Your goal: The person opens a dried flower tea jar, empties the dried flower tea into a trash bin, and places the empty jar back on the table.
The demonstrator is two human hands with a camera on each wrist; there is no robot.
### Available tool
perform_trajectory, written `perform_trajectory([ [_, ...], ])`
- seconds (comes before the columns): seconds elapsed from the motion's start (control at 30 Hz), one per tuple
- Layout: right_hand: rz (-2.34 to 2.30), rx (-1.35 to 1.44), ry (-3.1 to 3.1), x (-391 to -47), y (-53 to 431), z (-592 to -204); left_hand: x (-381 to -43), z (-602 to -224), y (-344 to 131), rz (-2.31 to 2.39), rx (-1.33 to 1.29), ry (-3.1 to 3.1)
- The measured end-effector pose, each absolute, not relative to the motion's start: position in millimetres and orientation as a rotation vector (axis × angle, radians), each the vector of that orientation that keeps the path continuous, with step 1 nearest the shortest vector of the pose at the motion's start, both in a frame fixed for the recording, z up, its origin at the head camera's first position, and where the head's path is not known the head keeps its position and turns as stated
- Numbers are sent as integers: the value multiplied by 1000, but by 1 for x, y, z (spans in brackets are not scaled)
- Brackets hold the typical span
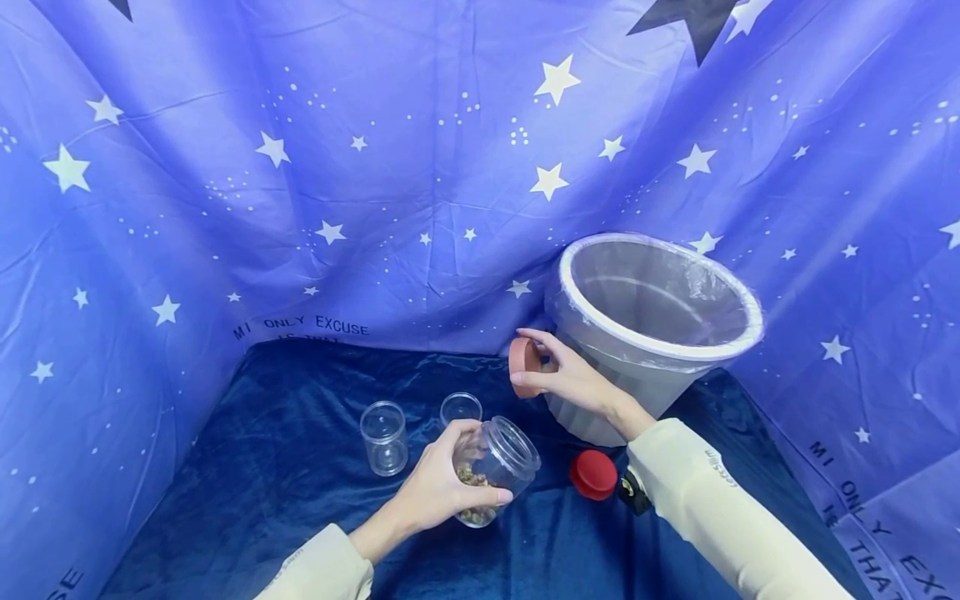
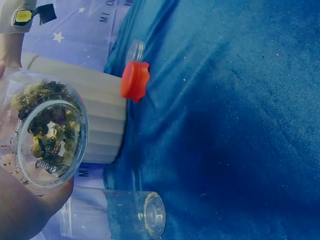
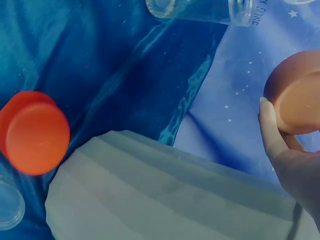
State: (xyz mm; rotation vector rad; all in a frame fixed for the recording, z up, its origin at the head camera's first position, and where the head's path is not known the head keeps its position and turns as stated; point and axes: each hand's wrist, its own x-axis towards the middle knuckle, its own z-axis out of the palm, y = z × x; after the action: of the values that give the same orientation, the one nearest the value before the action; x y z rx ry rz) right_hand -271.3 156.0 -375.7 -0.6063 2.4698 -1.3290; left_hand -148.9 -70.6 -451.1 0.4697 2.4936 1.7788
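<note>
In the head view my left hand (image 1: 431, 492) grips a clear jar (image 1: 491, 458) round its side, the jar tilted with its uncovered mouth toward the upper right. Dried yellow-green flower heads (image 2: 42, 97) lie toward the jar's base, seen through it in the left wrist view. My right hand (image 1: 573, 383) pinches a round orange-brown lid (image 1: 524, 367) on edge between thumb and fingers, in front of the bin. The right wrist view shows the lid's broad round face (image 3: 305, 102).
A pale bin (image 1: 585, 412) with a clear liner folded over its rim stands back right. A red scalloped lid (image 1: 594, 475) lies before it. Two clear jars, one at left (image 1: 384, 450) and one (image 1: 461, 407) behind my left hand, stand on the dark blue cloth (image 1: 285, 500). Star-printed curtains (image 1: 427, 167) surround it.
</note>
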Motion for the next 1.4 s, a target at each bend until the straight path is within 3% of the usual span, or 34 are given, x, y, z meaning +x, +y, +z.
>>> perform_trajectory([
  [0.83,-1125,-702,2750,-267,154,-403,-149,-450,-71,1764,480,2525],
  [1.4,-748,-1035,2999,-269,158,-423,-149,-452,-66,1777,480,2512],
])
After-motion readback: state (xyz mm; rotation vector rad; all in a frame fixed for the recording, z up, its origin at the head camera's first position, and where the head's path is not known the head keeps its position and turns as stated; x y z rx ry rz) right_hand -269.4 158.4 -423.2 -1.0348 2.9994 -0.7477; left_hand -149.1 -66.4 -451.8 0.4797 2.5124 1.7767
